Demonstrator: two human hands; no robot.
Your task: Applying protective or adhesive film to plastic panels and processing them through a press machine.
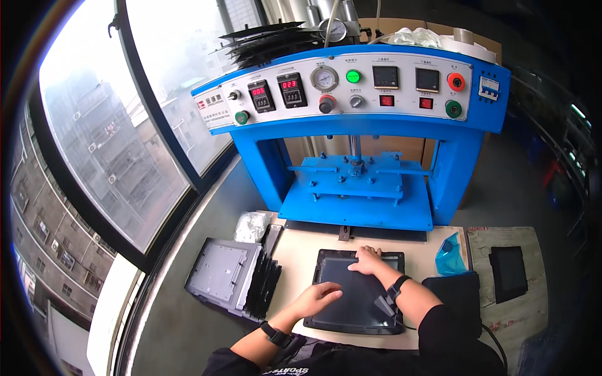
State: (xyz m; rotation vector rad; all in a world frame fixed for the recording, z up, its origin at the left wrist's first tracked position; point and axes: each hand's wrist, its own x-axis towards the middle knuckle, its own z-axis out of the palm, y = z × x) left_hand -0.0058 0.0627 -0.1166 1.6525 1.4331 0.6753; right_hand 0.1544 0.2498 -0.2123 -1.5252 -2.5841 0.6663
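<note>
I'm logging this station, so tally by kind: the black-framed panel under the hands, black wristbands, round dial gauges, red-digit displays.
Black-framed panel: 1
Black wristbands: 2
Round dial gauges: 2
Red-digit displays: 2
Total: 7

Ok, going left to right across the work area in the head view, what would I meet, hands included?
Stack of grey panels → left hand → right hand → blue plastic bag → dark flat piece.
</note>
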